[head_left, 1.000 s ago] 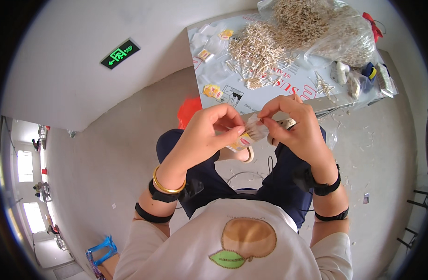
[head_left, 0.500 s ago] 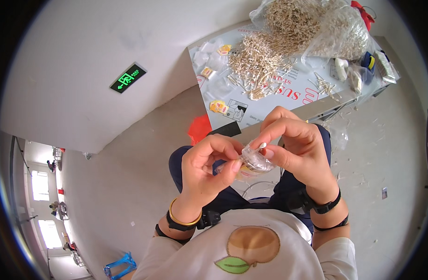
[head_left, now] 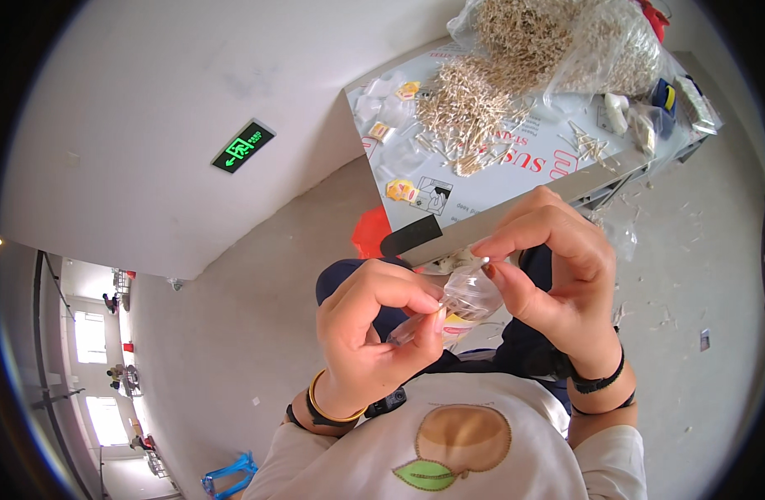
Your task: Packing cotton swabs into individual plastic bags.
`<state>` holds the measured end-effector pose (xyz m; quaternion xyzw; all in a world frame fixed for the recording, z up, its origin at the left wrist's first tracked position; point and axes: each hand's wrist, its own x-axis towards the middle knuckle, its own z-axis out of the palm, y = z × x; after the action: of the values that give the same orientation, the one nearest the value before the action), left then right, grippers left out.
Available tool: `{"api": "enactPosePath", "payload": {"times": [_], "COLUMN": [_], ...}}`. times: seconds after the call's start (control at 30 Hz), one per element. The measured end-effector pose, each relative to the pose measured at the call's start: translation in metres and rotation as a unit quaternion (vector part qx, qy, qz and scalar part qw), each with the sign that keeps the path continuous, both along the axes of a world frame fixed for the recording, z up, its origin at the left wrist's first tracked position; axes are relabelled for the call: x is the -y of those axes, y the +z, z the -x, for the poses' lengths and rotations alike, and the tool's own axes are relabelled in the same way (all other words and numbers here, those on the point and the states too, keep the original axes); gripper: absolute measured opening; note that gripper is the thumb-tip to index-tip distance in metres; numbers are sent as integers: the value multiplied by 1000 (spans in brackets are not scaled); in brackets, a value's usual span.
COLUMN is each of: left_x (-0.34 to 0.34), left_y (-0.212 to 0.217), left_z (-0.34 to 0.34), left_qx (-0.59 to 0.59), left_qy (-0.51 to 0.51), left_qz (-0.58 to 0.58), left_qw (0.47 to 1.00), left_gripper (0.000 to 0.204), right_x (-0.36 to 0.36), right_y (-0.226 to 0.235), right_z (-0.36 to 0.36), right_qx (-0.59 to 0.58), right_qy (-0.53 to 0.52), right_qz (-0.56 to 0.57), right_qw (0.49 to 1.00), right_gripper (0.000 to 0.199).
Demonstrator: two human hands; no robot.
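A small clear plastic bag [head_left: 472, 292] with a yellow-and-white label is above my lap. My left hand [head_left: 362, 329] is closed on its near left side, thumb against fingers. Just above the bag's upper right side, my right hand [head_left: 566, 275] pinches a cotton swab [head_left: 486, 261] between thumb and forefinger. Only the white tip of that swab shows clearly. More thin sticks seem to be inside the bag, though wrinkled plastic blurs them. Beyond my hands, a heap of loose cotton swabs [head_left: 464, 108] covers part of the metal-topped table [head_left: 474, 204].
A large clear sack of swabs [head_left: 607, 62] stands at the table's far side. Small empty-looking clear bags [head_left: 388, 158] and yellow labels [head_left: 401, 190] are on its left. White bundles [head_left: 616, 112] lie at right. A red bag [head_left: 369, 233] is beside the table.
My right hand has drawn slightly up and right from the bag, still pinching the swab. My left hand keeps hold of the bag. The whole view has shifted a little.
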<state>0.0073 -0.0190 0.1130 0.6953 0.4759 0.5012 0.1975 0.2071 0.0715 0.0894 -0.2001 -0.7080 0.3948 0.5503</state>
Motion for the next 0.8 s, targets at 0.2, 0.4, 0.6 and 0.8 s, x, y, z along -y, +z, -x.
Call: {"api": "enactPosePath", "payload": {"times": [0.2,0.4,0.6,0.8], "left_x": [-1,-2,-3,-4], "left_y": [5,6,7,7], "left_z": [-7,-11,-14,-15], "left_qx": [-92,-118,-145,-140], "left_qy": [33,43,53,55], "left_qz": [-66,-83,-95,-98], "left_qw": [993,989,983,984], "left_gripper": [24,25,25,26], "right_x": [1,2,0,5], "right_y": [3,3,-1,1], "right_z": [-9,-12,-15,-11], "right_qx": [19,0,30,-57], "right_qy": [8,17,-7,33], "right_qz": [53,83,49,193], "right_qw": [998,996,998,979], "right_gripper": [10,9,9,5]}}
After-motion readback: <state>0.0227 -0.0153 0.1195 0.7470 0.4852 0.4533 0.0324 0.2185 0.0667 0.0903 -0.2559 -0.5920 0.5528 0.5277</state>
